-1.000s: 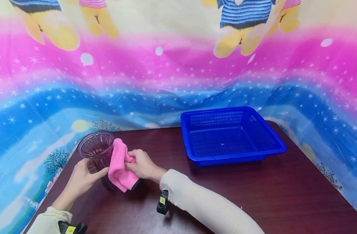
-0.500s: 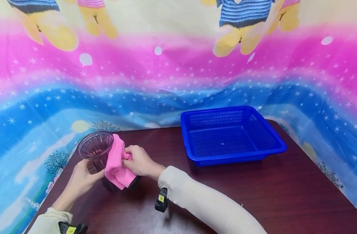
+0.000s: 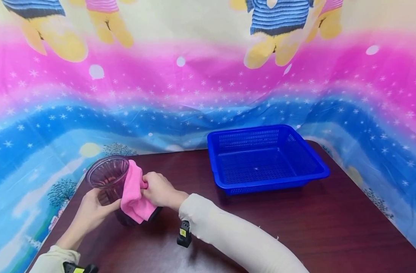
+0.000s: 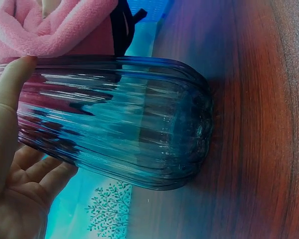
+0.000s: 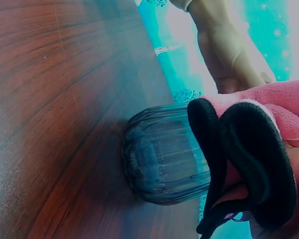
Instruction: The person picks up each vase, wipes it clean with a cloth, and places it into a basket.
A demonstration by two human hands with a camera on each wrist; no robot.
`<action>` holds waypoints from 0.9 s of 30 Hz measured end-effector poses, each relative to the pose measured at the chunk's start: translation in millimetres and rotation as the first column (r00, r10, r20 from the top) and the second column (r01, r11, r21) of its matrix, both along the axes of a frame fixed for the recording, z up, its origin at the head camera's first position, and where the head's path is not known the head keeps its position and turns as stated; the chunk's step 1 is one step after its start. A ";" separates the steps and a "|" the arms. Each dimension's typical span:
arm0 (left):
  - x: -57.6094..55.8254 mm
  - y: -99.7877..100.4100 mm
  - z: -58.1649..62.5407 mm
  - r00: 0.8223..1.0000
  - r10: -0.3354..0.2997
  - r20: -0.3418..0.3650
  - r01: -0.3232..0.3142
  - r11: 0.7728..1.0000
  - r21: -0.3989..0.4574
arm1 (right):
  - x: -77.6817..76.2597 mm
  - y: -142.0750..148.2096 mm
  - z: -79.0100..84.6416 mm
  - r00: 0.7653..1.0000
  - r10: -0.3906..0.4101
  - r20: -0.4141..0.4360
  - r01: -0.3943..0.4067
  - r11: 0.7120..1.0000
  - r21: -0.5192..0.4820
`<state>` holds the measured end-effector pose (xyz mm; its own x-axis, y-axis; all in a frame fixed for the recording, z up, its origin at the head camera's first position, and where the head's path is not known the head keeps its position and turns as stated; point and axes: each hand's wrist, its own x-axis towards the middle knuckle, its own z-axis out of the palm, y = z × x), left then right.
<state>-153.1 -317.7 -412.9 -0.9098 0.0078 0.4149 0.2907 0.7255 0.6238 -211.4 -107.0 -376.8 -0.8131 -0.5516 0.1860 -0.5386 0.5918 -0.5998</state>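
A ribbed, purple-tinted glass vase (image 3: 113, 190) with a flared rim stands at the left of the table, its base at the wood. My left hand (image 3: 93, 212) grips its side, thumb toward the front and fingers round the far side, as the left wrist view shows. In my right hand (image 3: 161, 191) is a bunched pink towel (image 3: 134, 199) with a black edge, held against the vase's right side just under the rim. Folds of the towel (image 5: 256, 164) hide much of the right fingers and the upper vase in the right wrist view.
A blue perforated plastic basket (image 3: 212, 163) sits at the back right of the dark wooden table (image 3: 262, 220). Behind the table hangs a patterned cloth backdrop (image 3: 194, 91), close to its back edge.
My right hand has shifted slightly left with the towel along the vase's side. My left hand keeps its grip, and the vase stays in place. The head view has turned slightly.
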 end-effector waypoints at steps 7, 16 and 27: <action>1.6 1.2 3.9 1.000 -0.014 0.014 0.014 1.000 0.026 | -1.8 -1.6 -2.9 1.000 -0.020 0.012 0.020 1.000 -0.001; -0.4 1.7 2.8 1.000 -0.023 0.022 0.022 0.999 0.032 | -1.9 -1.4 -5.6 0.999 -0.038 -0.021 0.038 0.999 0.030; -0.6 0.9 0.3 0.999 -0.024 0.026 0.023 0.999 0.047 | 0.4 0.8 -10.2 0.998 -0.040 -0.040 0.043 0.996 0.074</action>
